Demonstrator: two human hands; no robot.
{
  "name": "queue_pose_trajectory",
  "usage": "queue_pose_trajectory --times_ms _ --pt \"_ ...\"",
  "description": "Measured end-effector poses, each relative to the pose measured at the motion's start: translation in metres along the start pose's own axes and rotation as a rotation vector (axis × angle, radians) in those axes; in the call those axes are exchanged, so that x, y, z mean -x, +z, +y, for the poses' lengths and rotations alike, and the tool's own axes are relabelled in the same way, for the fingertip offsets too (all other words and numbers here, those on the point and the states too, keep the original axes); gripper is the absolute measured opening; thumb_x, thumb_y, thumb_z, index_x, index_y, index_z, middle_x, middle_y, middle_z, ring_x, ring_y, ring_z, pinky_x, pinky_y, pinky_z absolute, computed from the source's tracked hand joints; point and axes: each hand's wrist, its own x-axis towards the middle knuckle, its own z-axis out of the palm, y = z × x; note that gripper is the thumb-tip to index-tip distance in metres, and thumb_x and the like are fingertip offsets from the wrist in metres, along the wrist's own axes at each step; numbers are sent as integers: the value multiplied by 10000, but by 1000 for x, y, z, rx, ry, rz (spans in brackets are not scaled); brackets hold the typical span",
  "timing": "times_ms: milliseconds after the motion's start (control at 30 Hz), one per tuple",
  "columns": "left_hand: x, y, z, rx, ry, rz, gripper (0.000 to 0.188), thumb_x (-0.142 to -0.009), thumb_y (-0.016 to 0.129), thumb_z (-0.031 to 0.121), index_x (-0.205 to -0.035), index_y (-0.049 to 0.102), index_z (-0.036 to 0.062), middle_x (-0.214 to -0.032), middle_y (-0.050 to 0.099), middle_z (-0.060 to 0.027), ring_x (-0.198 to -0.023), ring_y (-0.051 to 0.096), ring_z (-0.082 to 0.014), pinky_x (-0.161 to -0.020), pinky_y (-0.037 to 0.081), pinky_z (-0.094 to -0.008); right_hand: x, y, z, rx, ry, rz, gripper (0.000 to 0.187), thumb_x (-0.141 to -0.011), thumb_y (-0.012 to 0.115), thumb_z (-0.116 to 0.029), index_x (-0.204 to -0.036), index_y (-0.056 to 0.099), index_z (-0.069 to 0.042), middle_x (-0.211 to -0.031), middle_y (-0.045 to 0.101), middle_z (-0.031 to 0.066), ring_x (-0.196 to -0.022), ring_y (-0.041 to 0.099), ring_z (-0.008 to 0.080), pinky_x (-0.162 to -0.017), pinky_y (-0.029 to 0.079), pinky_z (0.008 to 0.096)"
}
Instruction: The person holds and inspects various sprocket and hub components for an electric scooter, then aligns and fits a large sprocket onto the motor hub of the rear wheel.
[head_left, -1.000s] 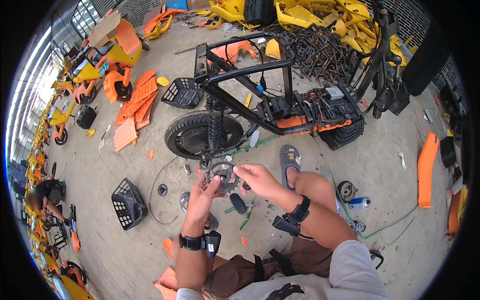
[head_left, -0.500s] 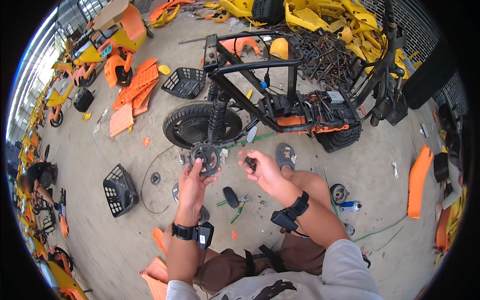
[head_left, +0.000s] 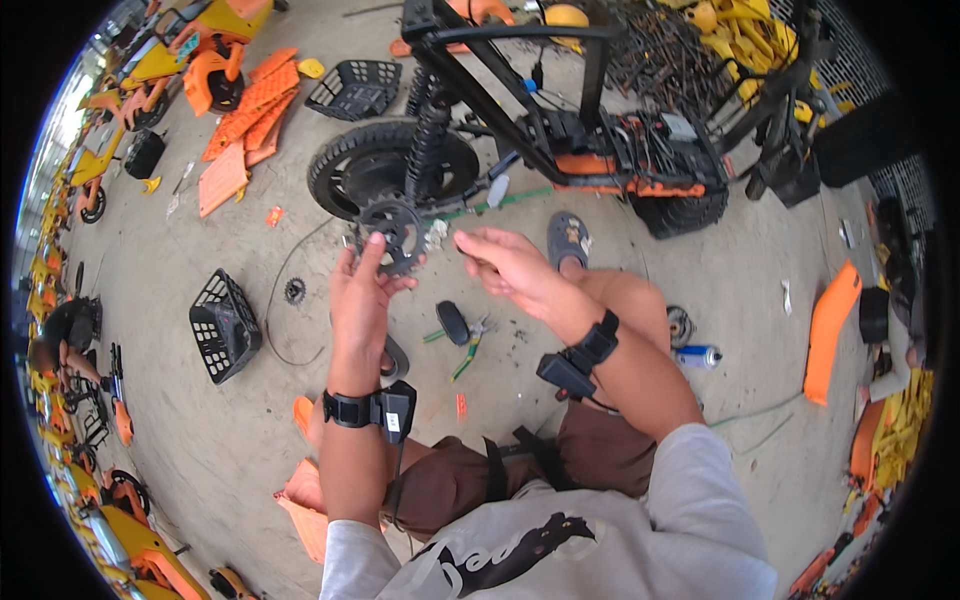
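My left hand [head_left: 362, 300] grips a dark toothed chainring [head_left: 397, 238] by its near side, thumb on top and fingers beneath. It is held in front of the motorbike's rear wheel [head_left: 345, 165]. To its right, my right hand [head_left: 512, 268] is closed in a pinch, thumb and forefinger toward the chainring but apart from it. Only a dark bit of the small part it holds shows at the fingertips; the rest is hidden by the fingers. Below and between my hands, a black oval object [head_left: 452, 323] lies beside green-handled pliers [head_left: 468, 358] on the floor.
The stripped black frame [head_left: 490, 85] stands ahead. A small sprocket [head_left: 294, 291], a cable [head_left: 272, 320] and a black basket [head_left: 222, 335] lie to the left. On the right are a blue spray can [head_left: 697, 356] and an orange panel [head_left: 832, 335]. Another person [head_left: 70, 335] crouches far left.
The view has shifted, so the bike and floor items sit higher in it. My right hand has turned, and the dark part in it is now mostly hidden. My left hand still holds the chainring.
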Motion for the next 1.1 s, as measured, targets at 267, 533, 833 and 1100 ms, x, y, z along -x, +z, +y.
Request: queue_pose_trajectory --times_ms 267,533,833,1100 --pt "6 3 2 -63 26 23 259 -967 567 189 -1087 522 -37 -998 664 -135 -796 697 -228 -588 550 -293 6 5 -2 -182 67 -180 273 -955 490 -271 -1160 556 -103 -866 549 38 -407 287 38 -388 220 196" --pt "5 8 -1 -269 115 25 366 -952 603 186 -1177 503 -85 -945 674 -146 -737 694 -216 -543 555 -278 4 4 -7 -193 -130 -177 264 -944 494 -176 -1191 517 -85 -953 641 129 -406 295 43 -403 250 194" --pt "7 24 -13 -436 258 78 373 -928 636 126 -1168 489 -120 -962 672 -165 -725 668 -143 -510 529 -232 11 12 1 408 -664 81 324 -894 655 -58 -1179 503 -40 -1029 708 93 -524 358 -22 -454 294 169" --pt "6 29 -16 -457 223 46 341 -916 654 133 -1116 525 -110 -868 668 -129 -681 615 -91 -475 512 -226 13 17 0 760 -1010 260 311 -763 790 -153 -1028 672 -42 -982 689 94 -728 654 216 -611 510 300"
